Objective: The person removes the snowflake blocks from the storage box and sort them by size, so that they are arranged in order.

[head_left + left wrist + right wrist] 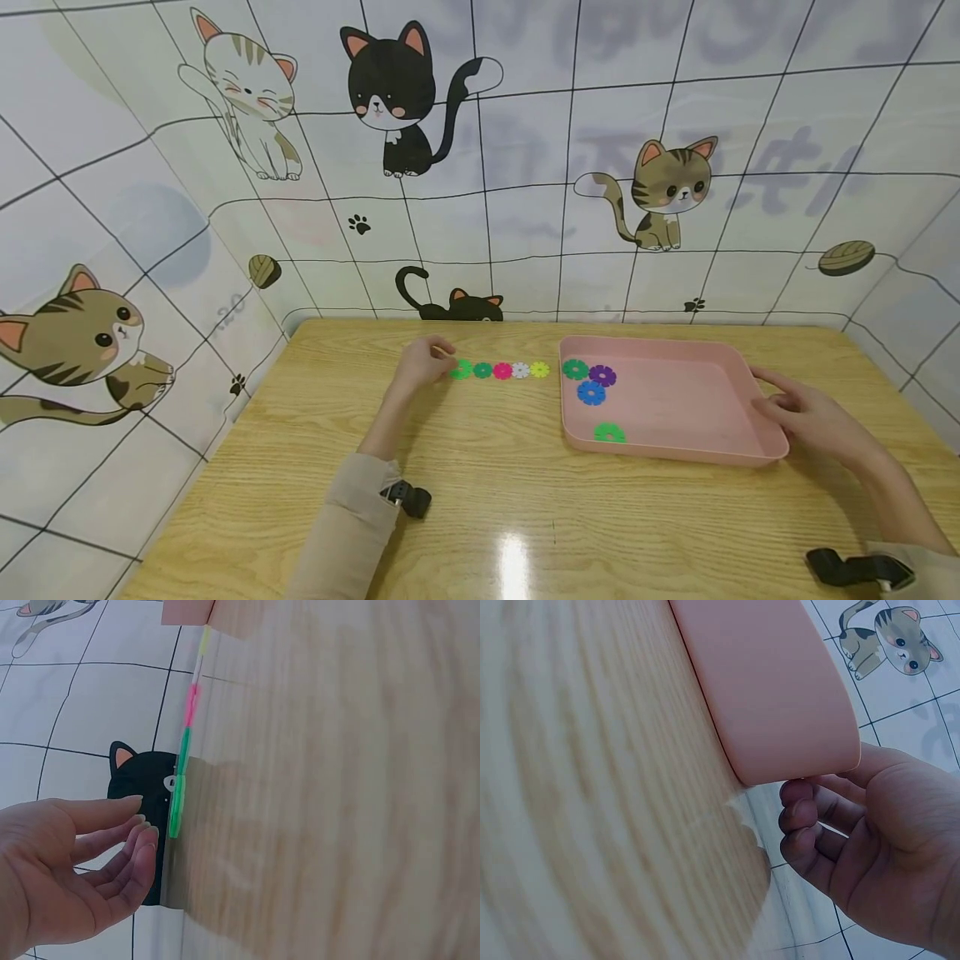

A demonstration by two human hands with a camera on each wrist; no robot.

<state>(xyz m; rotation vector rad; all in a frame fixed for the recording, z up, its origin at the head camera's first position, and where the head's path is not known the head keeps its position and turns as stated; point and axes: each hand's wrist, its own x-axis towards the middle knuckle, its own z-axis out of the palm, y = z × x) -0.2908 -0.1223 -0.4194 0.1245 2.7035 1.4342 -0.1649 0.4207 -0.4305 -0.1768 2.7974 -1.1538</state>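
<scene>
A row of flower-shaped plastic discs joined edge to edge lies left of the pink tray (682, 404): light green (462, 369), dark green (482, 371), pink (502, 371), white (521, 370) and yellow (539, 369). My left hand (424, 362) is at the light green end. In the left wrist view its loosely bent fingers hold nothing, with a small gap to that disc. At the tray's right end, my right hand (813, 417) grips the rim, the thumb over the edge and the other fingers curled against the outer wall.
Inside the tray, a dark green disc (575, 369), a purple disc (602, 376) and a blue disc (591, 393) cluster at the left; a light green disc (610, 432) leans near the front wall. Cat-printed cloth (525, 217) stands behind the wooden table (480, 492).
</scene>
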